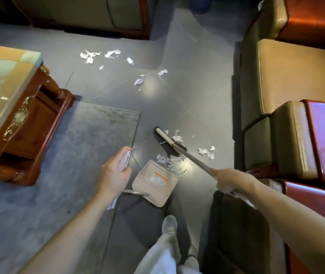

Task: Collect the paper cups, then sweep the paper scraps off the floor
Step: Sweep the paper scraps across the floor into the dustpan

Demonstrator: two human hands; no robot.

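My left hand (115, 172) grips the white upright handle of a beige dustpan (154, 183) that rests on the dark floor in front of my foot. My right hand (229, 181) grips the metal pole of a broom (169, 142) whose black bristles lie just beyond the pan's mouth. A heap of white paper scraps (174, 162) sits between the bristles and the pan, with a few scraps inside the pan. More scraps lie to the right (206, 151) and farther off (140, 81), (98, 55). No paper cups are in view.
A grey rug (69, 155) covers the floor at left, under a glass-topped wooden coffee table (9, 107). Tan cushioned armchairs with red wood arms (296, 115) line the right side; another seat (90, 14) stands at the back. My leg and shoe (169, 224) are below the pan.
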